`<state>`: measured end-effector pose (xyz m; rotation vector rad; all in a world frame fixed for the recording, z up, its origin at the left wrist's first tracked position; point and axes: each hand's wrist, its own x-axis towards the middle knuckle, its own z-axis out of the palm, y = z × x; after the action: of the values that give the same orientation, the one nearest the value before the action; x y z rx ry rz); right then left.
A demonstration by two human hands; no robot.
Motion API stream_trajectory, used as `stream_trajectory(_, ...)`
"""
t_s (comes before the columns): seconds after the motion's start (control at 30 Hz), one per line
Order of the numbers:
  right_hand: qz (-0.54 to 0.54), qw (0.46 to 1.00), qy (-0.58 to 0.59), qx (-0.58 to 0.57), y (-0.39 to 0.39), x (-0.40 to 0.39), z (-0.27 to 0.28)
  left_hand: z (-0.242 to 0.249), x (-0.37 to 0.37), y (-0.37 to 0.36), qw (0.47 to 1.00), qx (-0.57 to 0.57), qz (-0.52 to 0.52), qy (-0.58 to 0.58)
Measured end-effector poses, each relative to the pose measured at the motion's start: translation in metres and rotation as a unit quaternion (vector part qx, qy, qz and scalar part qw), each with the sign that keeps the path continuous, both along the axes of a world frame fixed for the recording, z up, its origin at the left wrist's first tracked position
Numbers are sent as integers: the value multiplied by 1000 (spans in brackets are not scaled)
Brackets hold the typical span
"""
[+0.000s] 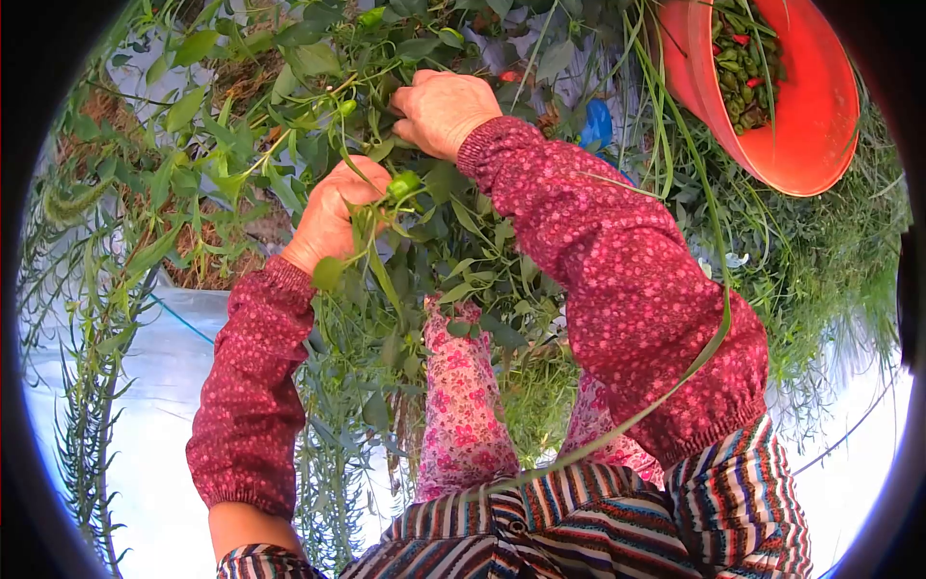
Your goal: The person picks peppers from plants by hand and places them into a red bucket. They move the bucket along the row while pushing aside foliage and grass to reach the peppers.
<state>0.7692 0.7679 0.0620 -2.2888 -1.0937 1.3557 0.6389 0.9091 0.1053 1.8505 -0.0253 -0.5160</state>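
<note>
Leafy pepper plants (318, 58) surround both hands. My left hand (338, 207) is closed around a leafy stem, with a green pepper (403, 185) right beside its fingers. Above and to the right, my right hand (444, 111) has its fingers curled together among the leaves; what they hold, if anything, is hidden. Another small green pepper (348, 107) hangs between the two hands. A red pepper (510, 76) shows just right of my right hand.
A tilted red bucket (815, 116) with green and a few red peppers (743, 72) lies at the upper right. A blue object (596, 125) sits among the leaves. Long grass blades (709, 338) cross in front of my right sleeve. Pale sheeting (164, 386) covers the ground at left.
</note>
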Motion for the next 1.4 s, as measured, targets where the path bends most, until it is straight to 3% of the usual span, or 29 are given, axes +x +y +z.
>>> stream_trajectory(0.07, -35, 999, 1, 6, -11, -1, -5, 2, -1, -2, 1000, 24, -4, 15)
stream_trajectory(0.1, -36, 999, 34, -1, -15, 1, -4, 2, -1, -5, 968, -124, 155, 152)
stream_trajectory(0.13, -36, 999, 32, -1, -17, 1, -8, 3, 0, -2, 862, -311, 270, 295)
stream_trajectory(0.17, -39, 998, 58, 7, -19, -1, -14, 6, 3, 1, 682, -449, 414, 401)
stream_trajectory(0.2, -42, 995, 86, 16, -20, -4, -20, 7, 5, 4, 683, -448, 415, 401)
stream_trajectory(0.23, -44, 995, 88, 18, -21, -7, -26, 7, 5, 6, 892, -225, 246, 304)
stream_trajectory(0.27, -82, 986, 146, -4, -20, -10, -29, 12, 9, 8, 984, 26, 44, 169)
stream_trajectory(0.3, -119, 972, 202, -25, -19, -12, -32, 29, 20, 5, 968, -17, 82, 236)
stream_trajectory(0.37, -138, 936, 321, -51, -13, -11, -40, 23, 16, 4, 973, -30, 86, 210)
stream_trajectory(0.4, -138, 936, 320, -51, -16, -12, -40, 21, 14, 3, 978, -46, 91, 184)
stream_trajectory(0.47, -97, 967, 219, 85, -26, -14, -34, 25, 16, 4, 970, -54, 100, 213)
stream_trajectory(0.6, -148, 969, 167, 101, -17, -19, -38, 26, 17, 7, 964, -41, 88, 247)
stream_trajectory(0.67, -132, 967, 208, 58, -15, -15, -41, 31, 16, 6, 956, -59, 115, 265)
stream_trajectory(0.73, -351, 845, 402, -12, -23, -10, -33, 33, 15, 6, 946, -78, 144, 279)
stream_trajectory(0.8, -293, 859, 420, -9, -36, 0, -24, 29, 5, 9, 948, -66, 146, 274)
stream_trajectory(0.87, -409, 748, 520, -58, -45, 4, -11, 21, -1, 11, 953, -48, 139, 264)
stream_trajectory(0.93, -404, 747, 527, -28, -50, 7, -4, 17, -3, 12, 958, -30, 131, 255)
stream_trajectory(1.03, -462, 672, 578, -33, -58, 8, 5, 31, 4, 4, 961, -1, 140, 238)
stream_trajectory(1.13, -447, 654, 610, -14, -73, 9, 6, 27, 6, 5, 953, -38, 135, 267)
stream_trajectory(1.27, -449, 711, 541, -3, -84, 11, 16, 32, 8, 6, 942, -49, 162, 290)
stream_trajectory(1.33, -456, 700, 550, 12, -94, 12, 20, 32, 10, 5, 939, -62, 169, 292)
stream_trajectory(1.4, -557, 585, 588, 42, -100, 10, 39, 29, 5, 5, 946, -64, 179, 263)
